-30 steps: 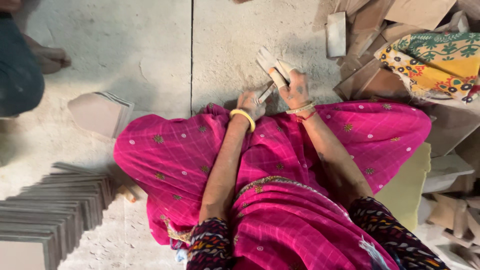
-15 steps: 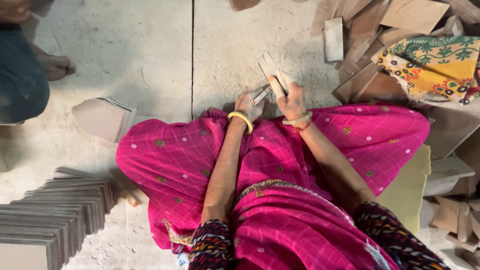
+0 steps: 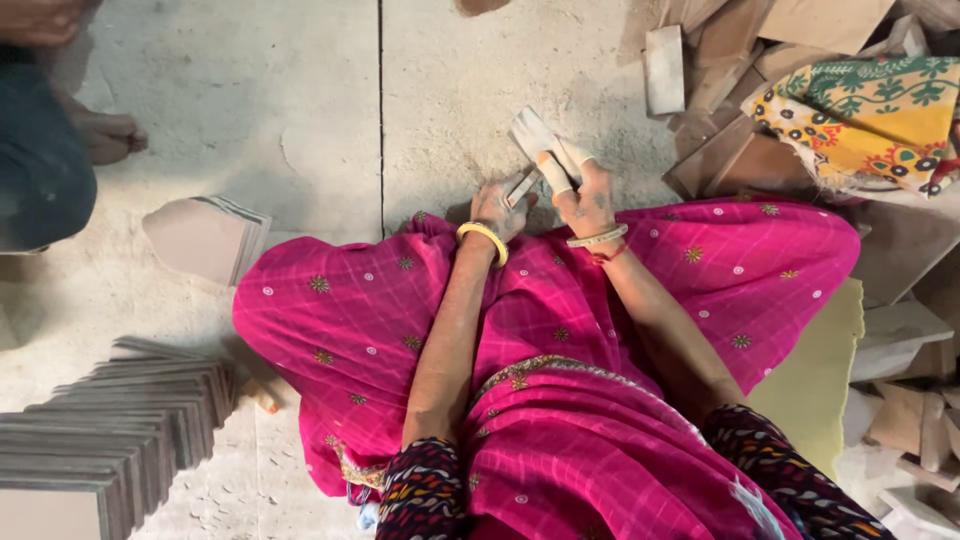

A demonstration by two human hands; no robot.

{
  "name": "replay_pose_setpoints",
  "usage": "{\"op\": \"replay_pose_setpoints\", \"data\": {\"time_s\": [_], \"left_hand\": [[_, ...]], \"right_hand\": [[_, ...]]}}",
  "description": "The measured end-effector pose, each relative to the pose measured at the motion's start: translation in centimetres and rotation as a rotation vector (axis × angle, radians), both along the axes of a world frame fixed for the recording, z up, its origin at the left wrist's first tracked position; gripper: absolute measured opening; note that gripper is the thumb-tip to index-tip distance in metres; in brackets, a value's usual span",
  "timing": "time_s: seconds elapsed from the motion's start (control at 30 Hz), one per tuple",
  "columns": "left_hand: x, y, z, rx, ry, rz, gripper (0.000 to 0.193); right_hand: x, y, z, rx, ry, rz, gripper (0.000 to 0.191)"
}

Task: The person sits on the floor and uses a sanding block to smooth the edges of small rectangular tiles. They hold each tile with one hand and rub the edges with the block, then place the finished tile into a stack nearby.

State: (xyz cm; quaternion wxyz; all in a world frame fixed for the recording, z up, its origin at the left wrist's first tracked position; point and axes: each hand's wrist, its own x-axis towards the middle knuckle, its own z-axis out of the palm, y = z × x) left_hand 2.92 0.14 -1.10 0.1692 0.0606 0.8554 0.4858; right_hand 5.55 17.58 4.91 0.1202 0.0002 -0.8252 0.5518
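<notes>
I sit on the floor with a bright pink cloth (image 3: 560, 330) over my legs. My right hand (image 3: 588, 195), fingers wrapped in pale tape, grips a small pale tile piece (image 3: 530, 132) just past my knees. My left hand (image 3: 497, 208), with a yellow bangle at the wrist, is closed on a thin metal tool (image 3: 522, 187) whose tip touches the lower edge of that piece. Both hands meet over the concrete floor (image 3: 300, 110).
A stack of flat grey tiles (image 3: 100, 440) lies at lower left, and a cut tile stack (image 3: 205, 237) beside my left knee. Broken tile pieces (image 3: 720, 90) and a patterned yellow cloth (image 3: 870, 110) fill the upper right. Another person's foot (image 3: 105, 135) is at upper left.
My hands and the tile piece stay together with only slight shifts. The view has drifted a little, and the other person at upper left has moved somewhat.
</notes>
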Motion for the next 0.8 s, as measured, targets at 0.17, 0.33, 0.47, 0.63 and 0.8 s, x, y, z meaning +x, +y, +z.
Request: {"op": "replay_pose_setpoints", "data": {"time_s": [0.17, 0.33, 0.47, 0.63, 0.8], "left_hand": [[-0.7, -0.4, 2.9, -0.045, -0.084, -0.028, 0.029], [-1.3, -0.2, 3.5, -0.031, -0.064, -0.117, 0.041], [-1.7, -0.1, 2.3, -0.038, 0.133, -0.145, 0.056], [-1.4, 0.5, 0.8, -0.154, -0.037, -0.143, 0.040], [-0.6, 1.1, 0.3, -0.147, -0.071, -0.023, 0.036]], "right_hand": [[-0.5, -0.3, -0.1, 0.286, 0.257, -0.012, 0.033], [-1.5, 0.5, 0.5, 0.351, 0.231, 0.069, 0.042], [-1.5, -0.6, 0.1, 0.274, 0.215, 0.022, 0.029], [-0.4, -1.2, -0.8, 0.279, 0.050, -0.097, 0.037], [-0.6, -1.2, -1.2, 0.329, 0.161, -0.025, 0.040]]}}
